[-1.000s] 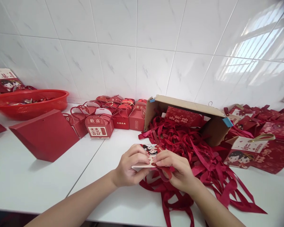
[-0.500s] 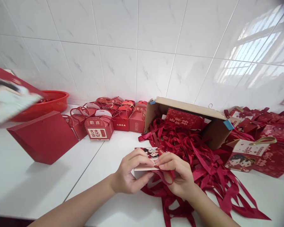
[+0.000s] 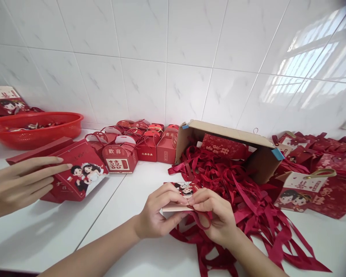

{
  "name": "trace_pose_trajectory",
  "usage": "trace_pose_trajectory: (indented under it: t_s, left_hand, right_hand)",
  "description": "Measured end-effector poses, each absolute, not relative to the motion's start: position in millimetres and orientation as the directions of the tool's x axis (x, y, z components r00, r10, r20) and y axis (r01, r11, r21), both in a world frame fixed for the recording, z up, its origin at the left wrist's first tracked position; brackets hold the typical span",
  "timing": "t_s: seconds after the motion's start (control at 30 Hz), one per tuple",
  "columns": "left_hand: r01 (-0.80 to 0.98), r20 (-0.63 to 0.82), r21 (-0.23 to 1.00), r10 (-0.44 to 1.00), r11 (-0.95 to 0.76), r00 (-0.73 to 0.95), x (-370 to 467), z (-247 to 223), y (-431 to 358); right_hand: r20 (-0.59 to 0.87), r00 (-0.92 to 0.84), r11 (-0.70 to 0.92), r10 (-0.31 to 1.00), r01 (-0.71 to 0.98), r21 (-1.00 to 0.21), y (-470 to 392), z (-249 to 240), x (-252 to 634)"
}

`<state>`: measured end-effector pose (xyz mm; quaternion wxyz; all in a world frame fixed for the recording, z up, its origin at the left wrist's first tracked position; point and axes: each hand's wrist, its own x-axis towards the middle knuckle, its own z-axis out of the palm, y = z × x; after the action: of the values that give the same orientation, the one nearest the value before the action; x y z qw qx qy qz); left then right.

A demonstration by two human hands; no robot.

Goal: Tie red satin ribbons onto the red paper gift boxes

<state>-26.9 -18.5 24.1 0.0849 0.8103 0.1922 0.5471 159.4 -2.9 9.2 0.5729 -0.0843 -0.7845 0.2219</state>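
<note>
Between my two hands is a small printed gift box [image 3: 184, 187] with a cartoon couple on its red face and a pale edge toward me. My left hand [image 3: 161, 209] is closed on its left side, fingers above and thumb below. Closed in a pinch, my right hand [image 3: 215, 213] holds a dark red ribbon [image 3: 203, 221] at the box's edge, its loop hanging below the fingertips. How far the ribbon passes through the box is hidden by my fingers. A heap of dark red ribbons [image 3: 236, 192] lies just beyond and right of my hands.
A cardboard carton [image 3: 225, 129] on its side spills the ribbons. Small red boxes [image 3: 145, 148] stand by the wall; red gift bags [image 3: 331, 192] crowd the right. At left, another person's hand [image 3: 20, 184] touches a red bag [image 3: 86, 169] before a red basin [image 3: 37, 132].
The other person's hand has come into view at left, and a couple-printed bag now stands against the plain red one. My hands have barely moved.
</note>
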Motion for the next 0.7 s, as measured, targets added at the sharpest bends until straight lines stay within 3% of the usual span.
trace_pose_trajectory:
  t_s: [0.7]
  left_hand:
    - [0.22, 0.835, 0.364, 0.422, -0.905, 0.352, -27.6, 27.6, -17.8]
  right_hand:
    - [0.867, -0.33, 0.893, 0.375, -0.124, -0.433, -2.4, 9.6, 158.7]
